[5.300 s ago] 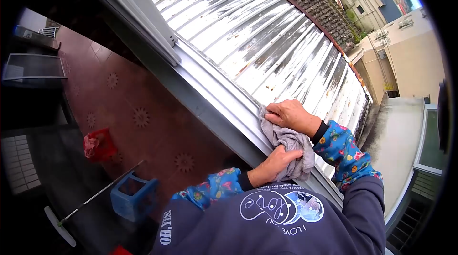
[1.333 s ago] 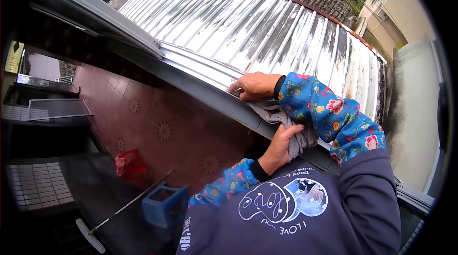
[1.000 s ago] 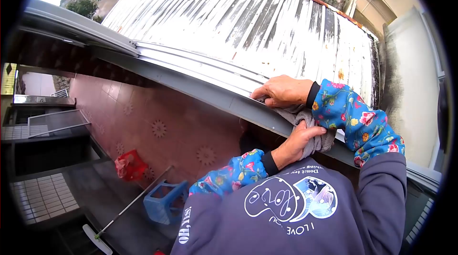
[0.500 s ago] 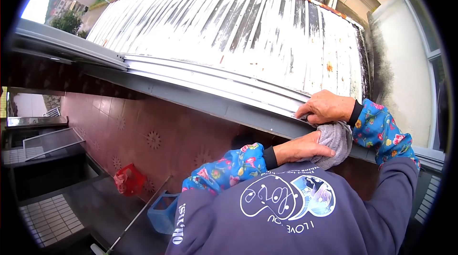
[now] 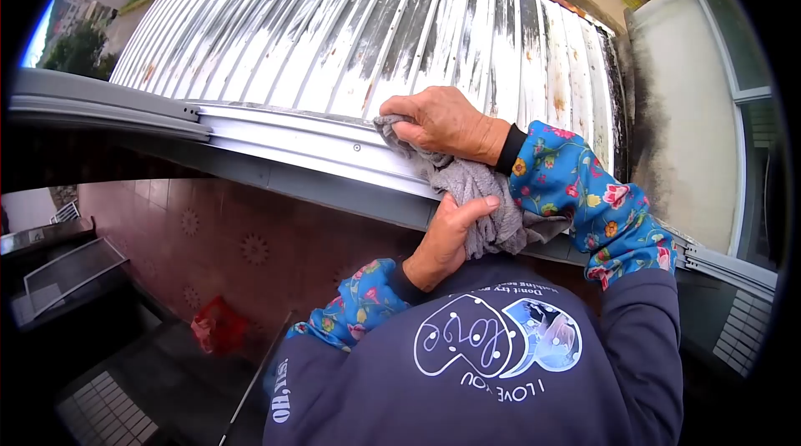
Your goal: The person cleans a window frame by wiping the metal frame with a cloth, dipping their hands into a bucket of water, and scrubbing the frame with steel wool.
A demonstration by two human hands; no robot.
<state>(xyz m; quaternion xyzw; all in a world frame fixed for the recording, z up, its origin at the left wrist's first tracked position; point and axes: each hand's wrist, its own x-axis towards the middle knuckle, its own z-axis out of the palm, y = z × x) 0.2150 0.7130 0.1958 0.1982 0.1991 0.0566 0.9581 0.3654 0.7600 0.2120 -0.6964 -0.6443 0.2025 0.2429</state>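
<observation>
A grey cloth (image 5: 477, 183) is bunched between my two hands. My right hand (image 5: 446, 122) is closed on one end of it and presses that end to the outer track of the white metal window sill (image 5: 325, 146). Lower down, my left hand (image 5: 446, 237) grips the hanging bulk of the cloth, its thumb lying across the folds. This hand is on the inner side of the sill, close to my chest. Blue flowered sleeve covers (image 5: 588, 196) with black cuffs are on both forearms.
Beyond the sill lies a ribbed metal roof (image 5: 334, 37) with worn white paint. Sliding window frames (image 5: 100, 104) are at the left. Below, on the reddish tiled surface (image 5: 217, 229), is a red plastic bag (image 5: 221, 325). A thin pole (image 5: 250, 388) slants near my left elbow.
My right hand has moved left along the sill with the cloth's end. The left hand has shifted left too, now holding the cloth upright. The cloth is stretched longer, and the view has turned slightly.
</observation>
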